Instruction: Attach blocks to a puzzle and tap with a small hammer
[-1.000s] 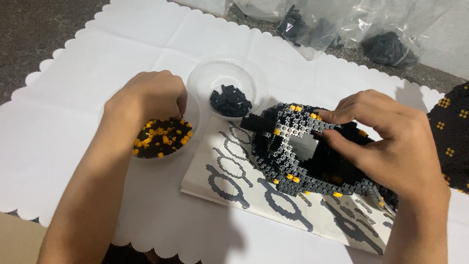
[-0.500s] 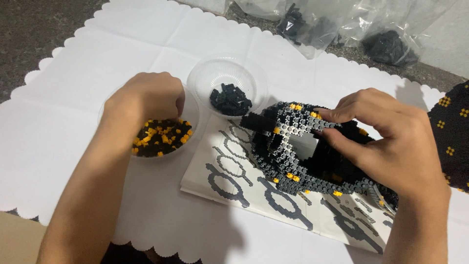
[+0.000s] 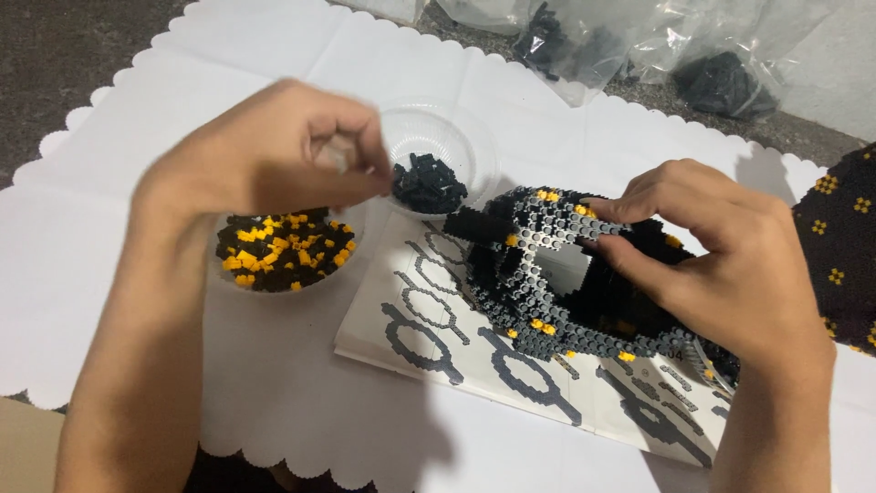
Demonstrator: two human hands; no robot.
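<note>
- Fingers (image 3: 360, 160) of the left hand (image 3: 265, 151) are pinched shut above the two dishes; whether a brick sits between them, cannot tell, motion blur.
- Right hand (image 3: 730, 265) grips the grey-and-black brick model (image 3: 538, 274), fingers closed on its upper rim. Model rests on the printed instruction sheet (image 3: 438, 338), on the white-covered surface (image 3: 109, 183).
- Step, by my reading: a piece being carried to the model. Next calls for a careful seat on the studs.
- Earlier, the left hand lay low in the dish of black and yellow bricks (image 3: 285, 251); now lifted, near the dish of black bricks (image 3: 429, 183).
</note>
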